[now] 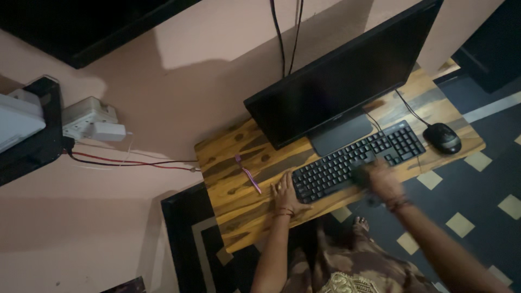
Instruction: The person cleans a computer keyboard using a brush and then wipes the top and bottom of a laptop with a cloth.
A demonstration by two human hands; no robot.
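Note:
My left hand (286,193) lies flat on the wooden desk (239,203), its fingers against the left end of a black keyboard (355,160). My right hand (382,180) is blurred with motion over the keyboard's front edge, closed around a dark object that I cannot make out. A black monitor (339,81) with a dark screen stands behind the keyboard. A purple pen (249,174) rests on the desk left of my left hand.
A black mouse (443,137) sits at the desk's right end, wired. A white socket box with a plug (93,120) and red and black wires (135,161) are on the wall to the left. Dark floor with pale squares (461,223) lies beneath.

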